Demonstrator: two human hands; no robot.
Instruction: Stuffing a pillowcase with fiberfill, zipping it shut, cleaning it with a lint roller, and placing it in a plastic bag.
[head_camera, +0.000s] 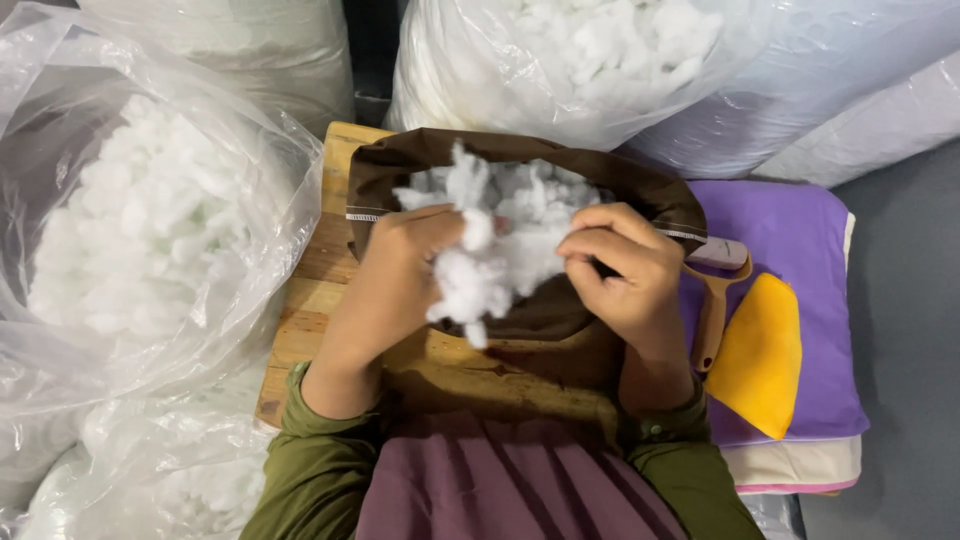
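Stuffing (490, 262) – btwn L hand (395, 275), R hand (622, 268)

Fingers (470, 232) buried in stuffing (500, 250); brush handle (712, 320) partly behind right hand (625, 270)

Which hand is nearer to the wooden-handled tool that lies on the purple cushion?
The right hand. It is just beside the wooden-handled tool, almost touching it. The left hand is farther away, on the other side of the white stuffing.
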